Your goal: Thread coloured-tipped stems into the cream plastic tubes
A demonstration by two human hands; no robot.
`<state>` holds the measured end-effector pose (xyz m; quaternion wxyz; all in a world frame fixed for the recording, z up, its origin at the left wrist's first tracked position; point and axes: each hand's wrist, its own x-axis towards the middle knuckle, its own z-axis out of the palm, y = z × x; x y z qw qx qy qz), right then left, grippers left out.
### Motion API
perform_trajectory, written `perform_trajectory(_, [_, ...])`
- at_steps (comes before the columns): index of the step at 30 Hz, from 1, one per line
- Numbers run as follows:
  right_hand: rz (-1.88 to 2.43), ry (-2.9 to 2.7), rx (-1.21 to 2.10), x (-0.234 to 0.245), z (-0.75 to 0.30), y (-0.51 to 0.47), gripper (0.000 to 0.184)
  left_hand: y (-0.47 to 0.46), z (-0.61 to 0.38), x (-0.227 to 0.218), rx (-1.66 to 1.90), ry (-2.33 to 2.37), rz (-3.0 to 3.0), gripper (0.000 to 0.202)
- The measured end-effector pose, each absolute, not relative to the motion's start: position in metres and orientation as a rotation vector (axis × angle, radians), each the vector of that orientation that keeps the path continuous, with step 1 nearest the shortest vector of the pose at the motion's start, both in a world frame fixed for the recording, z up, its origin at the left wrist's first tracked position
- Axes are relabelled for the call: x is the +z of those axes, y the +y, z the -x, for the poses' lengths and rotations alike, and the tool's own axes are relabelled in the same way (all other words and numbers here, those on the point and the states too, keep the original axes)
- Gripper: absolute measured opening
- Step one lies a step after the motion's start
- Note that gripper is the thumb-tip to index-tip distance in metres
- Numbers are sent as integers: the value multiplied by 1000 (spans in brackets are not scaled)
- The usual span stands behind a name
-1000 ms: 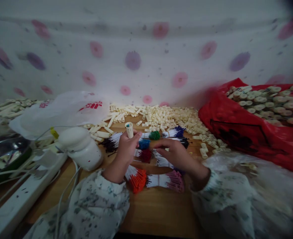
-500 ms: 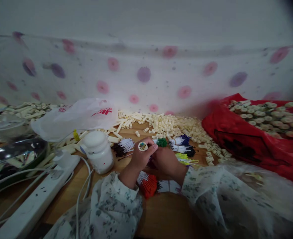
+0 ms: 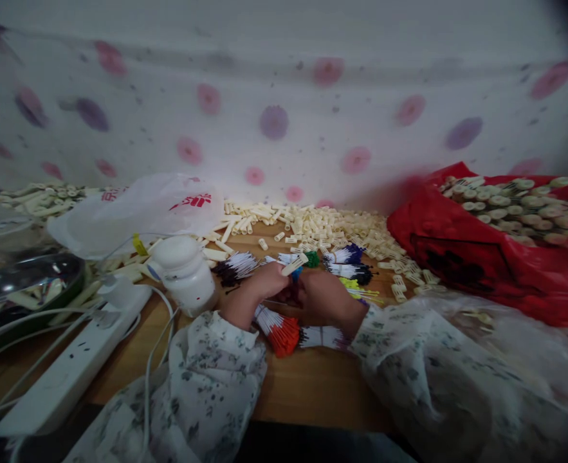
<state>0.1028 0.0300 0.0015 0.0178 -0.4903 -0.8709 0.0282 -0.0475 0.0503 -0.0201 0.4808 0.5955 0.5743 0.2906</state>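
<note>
My left hand (image 3: 263,283) is closed on a cream plastic slotted tube (image 3: 294,265), which sticks out past the thumb, tilted up to the right. Close against it, my right hand (image 3: 326,294) has its fingers curled down at a bundle; whatever is in them is hidden. Bright blue tips (image 3: 296,274) show between the hands. Around them lie bundles of thin white sticks with coloured heads: dark brown (image 3: 235,269), green (image 3: 312,259), violet (image 3: 350,254), black (image 3: 356,274), yellow (image 3: 358,290) and orange-red (image 3: 281,333). Another white-stick bundle (image 3: 321,337) lies by my right wrist.
Loose cream tubes (image 3: 332,228) are heaped along the wall. A white jar (image 3: 184,276), a power strip (image 3: 78,354) with cables and a white plastic bag (image 3: 134,215) stand left. A red bag (image 3: 438,247) of filled tubes and a clear bag (image 3: 496,347) are right.
The tube in my left hand has turned from end-on to side-on. My right hand stays close beside it. The whole view has shifted slightly, so the table appears higher.
</note>
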Motion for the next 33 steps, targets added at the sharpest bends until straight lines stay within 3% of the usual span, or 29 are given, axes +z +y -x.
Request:
perform_trajectory(8, [1485, -2535, 111, 24, -152, 25, 15, 51, 47, -11, 795, 1526, -1548, 8])
perform_trajectory(12, [1315, -2393, 409, 16, -169, 28, 11, 42, 39, 2, 1059, 1578, -1717, 12])
perform_trajectory(18, [1103, -2076, 631, -7, -170, 30, 10, 28, 21, 1, 747, 1243, -1781, 21])
perform_trajectory(26, [829, -1546, 1146, -15, -166, 25, 14, 25, 14, 1, 958, 1176, -1574, 19])
perform_trajectory(33, [866, -1541, 1043, -17, -164, 21, 16, 25, 11, -3, 1015, 1124, -1536, 16])
